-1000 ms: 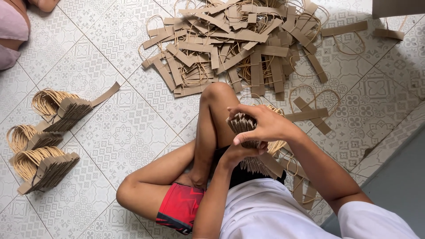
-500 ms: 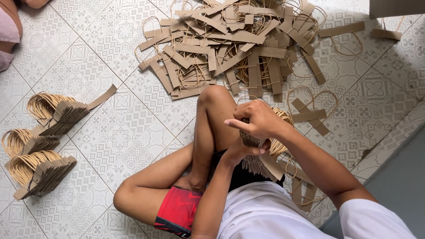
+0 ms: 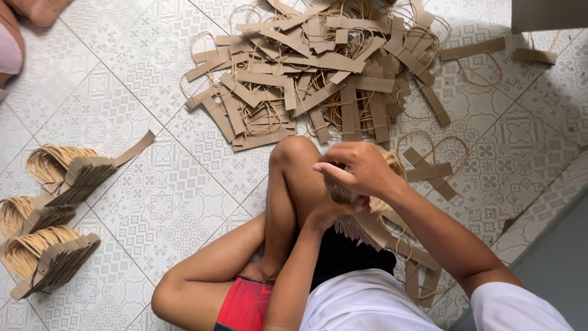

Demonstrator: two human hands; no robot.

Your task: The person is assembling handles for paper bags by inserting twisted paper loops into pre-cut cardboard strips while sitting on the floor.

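Observation:
I sit on a tiled floor with one knee bent up. Both hands hold a stacked bundle of brown paper handle strips just right of my knee. My right hand grips the top of the bundle from above. My left hand supports it from below, mostly hidden under the right. The bundle's lower end fans out over my lap. A big loose pile of brown strips with twine loops lies on the floor ahead of my knee.
Three neat stacks of strips with twine loops lie at the left. Loose strips lie to my right. Another person's limb shows at the top left corner. A brown box edge is at top right.
My right hand has shifted up and over the top of the bundle, closing tighter on it. The view has tilted slightly downward.

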